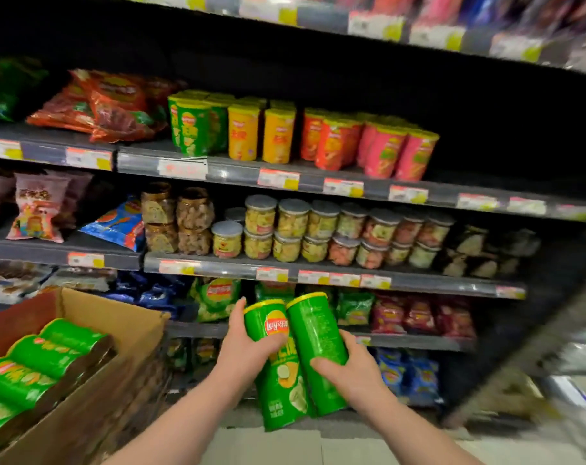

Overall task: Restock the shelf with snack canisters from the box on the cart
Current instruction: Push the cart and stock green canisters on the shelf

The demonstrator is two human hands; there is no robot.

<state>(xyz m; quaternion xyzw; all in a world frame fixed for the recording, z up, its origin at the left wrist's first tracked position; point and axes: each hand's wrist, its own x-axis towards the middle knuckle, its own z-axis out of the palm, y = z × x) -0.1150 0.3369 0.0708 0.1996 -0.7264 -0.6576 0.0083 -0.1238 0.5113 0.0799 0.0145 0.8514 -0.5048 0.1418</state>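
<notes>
Head view: gripping left can (280, 409) with left hand (248, 347), clasping right can (315, 327) with right hand (352, 375), lower centre, both green, tilted, touching, before shelf (238, 177); more cans (33, 367) lying in box (134, 364), lower left.

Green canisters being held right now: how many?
2. The left canister, logo showing, is in the left hand; the right canister, touching it, in the right hand. None seems hidden.

The price labels (278, 178) along the shelf edges were too blurred to read. The cardboard box (117, 317) ran off the left and bottom edges. Fingers (278, 340) of the left hand (248, 347) covered part of the print on 1 of 2 green canisters (313, 330); top-shelf packets (486, 8) were smeared past telling.
</notes>
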